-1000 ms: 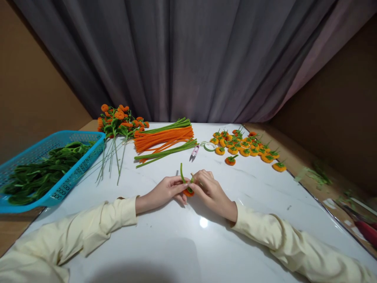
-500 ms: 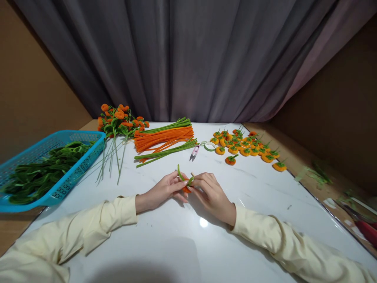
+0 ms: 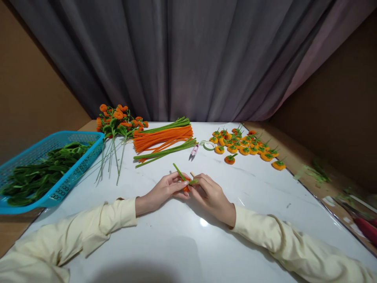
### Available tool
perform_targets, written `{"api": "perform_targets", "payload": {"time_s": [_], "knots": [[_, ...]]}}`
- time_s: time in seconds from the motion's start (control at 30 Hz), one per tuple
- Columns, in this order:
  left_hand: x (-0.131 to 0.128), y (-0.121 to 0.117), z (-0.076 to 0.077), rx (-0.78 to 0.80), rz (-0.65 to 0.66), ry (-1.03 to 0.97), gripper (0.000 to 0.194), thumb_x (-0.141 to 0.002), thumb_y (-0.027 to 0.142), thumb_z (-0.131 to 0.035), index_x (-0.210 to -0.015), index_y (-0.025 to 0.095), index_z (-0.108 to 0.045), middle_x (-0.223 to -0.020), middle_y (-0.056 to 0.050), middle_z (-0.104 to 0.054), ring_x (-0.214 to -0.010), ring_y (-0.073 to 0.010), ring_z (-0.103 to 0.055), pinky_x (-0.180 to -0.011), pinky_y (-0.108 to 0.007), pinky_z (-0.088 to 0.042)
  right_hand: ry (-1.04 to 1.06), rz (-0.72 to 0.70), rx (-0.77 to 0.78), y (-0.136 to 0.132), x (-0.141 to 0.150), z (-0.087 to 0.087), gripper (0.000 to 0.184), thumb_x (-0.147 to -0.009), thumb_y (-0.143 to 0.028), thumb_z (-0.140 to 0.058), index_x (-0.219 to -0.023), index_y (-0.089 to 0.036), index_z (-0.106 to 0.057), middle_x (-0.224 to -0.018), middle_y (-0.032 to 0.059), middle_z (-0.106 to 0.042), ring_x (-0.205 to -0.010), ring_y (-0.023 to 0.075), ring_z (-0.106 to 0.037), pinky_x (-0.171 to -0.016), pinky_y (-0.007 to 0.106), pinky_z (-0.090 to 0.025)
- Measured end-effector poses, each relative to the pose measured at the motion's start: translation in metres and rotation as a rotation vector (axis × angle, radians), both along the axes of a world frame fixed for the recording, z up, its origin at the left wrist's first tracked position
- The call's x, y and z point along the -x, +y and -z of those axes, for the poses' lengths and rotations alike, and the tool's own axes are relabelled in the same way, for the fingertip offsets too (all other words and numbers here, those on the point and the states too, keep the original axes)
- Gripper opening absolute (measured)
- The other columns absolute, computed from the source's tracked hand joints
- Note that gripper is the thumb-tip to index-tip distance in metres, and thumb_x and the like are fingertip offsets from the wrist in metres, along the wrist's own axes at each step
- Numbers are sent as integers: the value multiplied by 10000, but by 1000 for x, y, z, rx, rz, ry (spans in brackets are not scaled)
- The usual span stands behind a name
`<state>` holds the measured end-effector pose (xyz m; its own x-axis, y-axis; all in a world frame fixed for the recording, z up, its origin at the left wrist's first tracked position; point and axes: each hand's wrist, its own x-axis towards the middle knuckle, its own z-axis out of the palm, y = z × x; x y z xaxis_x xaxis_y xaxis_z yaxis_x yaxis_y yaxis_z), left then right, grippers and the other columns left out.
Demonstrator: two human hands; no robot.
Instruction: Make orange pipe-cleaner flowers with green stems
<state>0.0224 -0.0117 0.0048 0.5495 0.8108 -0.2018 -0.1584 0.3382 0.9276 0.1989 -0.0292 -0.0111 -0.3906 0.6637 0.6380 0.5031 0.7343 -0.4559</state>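
Over the middle of the white table, my left hand (image 3: 165, 189) is closed on a small orange chenille-stem flower (image 3: 186, 188), partly covered by the fingers. From the flower a green chenille stem (image 3: 178, 171) sticks up to the left. The fingers of my right hand (image 3: 214, 196) are pinched together at the flower's right side, on another short green end (image 3: 193, 182). The tip of a pale thin stick (image 3: 192, 174) pokes out above the right fingers; its other end is hidden. Beyond the hands lie small pink-handled snips (image 3: 193, 152) and a tape roll (image 3: 209, 146).
A blue basket (image 3: 100, 136) of green leaves stands at left. Behind are a bunch of orange flowers (image 3: 118, 114) and orange chenille stems (image 3: 163, 137) with green ones. Several orange and yellow flower heads (image 3: 244, 150) lie at right. A grey curtain (image 3: 188, 63) hangs behind.
The green stem on the flower has gone from curved to straighter and leans further left. The short green end by my right fingers now points right. Both hands keep nearly the same place.
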Motion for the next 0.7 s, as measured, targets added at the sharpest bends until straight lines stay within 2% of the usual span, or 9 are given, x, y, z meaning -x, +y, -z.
{"api": "perform_targets", "payload": {"time_s": [0.17, 0.37, 0.43, 0.47, 0.53, 0.6, 0.7], "knots": [[1, 2, 0, 32, -8, 28, 262, -754, 322, -680, -902, 127, -585, -726, -8, -591, -633, -109, -621, -641, -246, -543, -36, -125, -84, 6, -6, -2, 86, -906, -138, -449, -945, -189, -506, -834, 56, -587, -774, 152, -549, -681, 284, -481], [2, 3, -1, 66, 25, 9, 264, -750, 308, -684, -895, 113, -582, -732, -20, -599, -619, -106, -623, -655, -249, -544, -241, -232, -302, 12, -16, -5, 196, -931, -102, -340, -1009, -137, -517, -878, 121, -620, -773, 181, -549, -645, 312, -447], [2, 2, 0, 42, 13, 11, 282, -752, 320, -680, -916, 118, -571, -729, -18, -601, -626, -118, -632, -655, -263, -548, -203, -226, -278, 11, -17, -6, 200, -931, -108, -340, -992, -143, -527, -891, 120, -620, -792, 180, -557, -655, 310, -446], [2, 1, 0, 15, -4, 20, 293, -757, 332, -674, -931, 123, -565, -734, -19, -606, -635, -126, -638, -657, -272, -551, -143, -198, -217, 10, -16, -6, 175, -928, -125, -364, -973, -149, -532, -881, 111, -616, -788, 174, -557, -656, 302, -448], [1, -1, 0, -73, -66, 53, 308, -770, 363, -654, -952, 132, -559, -766, -27, -619, -675, -144, -647, -672, -291, -557, -11, -114, 11, 8, -13, -9, 111, -911, -193, -443, -886, -160, -546, -811, 74, -593, -717, 151, -540, -618, 273, -444], [0, -3, 0, -194, -129, 91, 302, -790, 380, -626, -968, 145, -562, -841, -43, -636, -733, -157, -649, -708, -308, -559, 81, -65, 350, 6, -11, -14, 161, -880, -284, -513, -784, -161, -552, -716, 33, -559, -612, 122, -496, -551, 244, -423], [2, -8, 2, -437, -145, 192, 268, -839, 356, -564, -1021, 161, -588, -1014, -78, -641, -840, -173, -640, -772, -306, -545, 198, -137, 853, 5, -8, -22, 282, -840, -413, -547, -754, -146, -577, -643, 0, -537, -525, 94, -461, -491, 224, -402]]}}
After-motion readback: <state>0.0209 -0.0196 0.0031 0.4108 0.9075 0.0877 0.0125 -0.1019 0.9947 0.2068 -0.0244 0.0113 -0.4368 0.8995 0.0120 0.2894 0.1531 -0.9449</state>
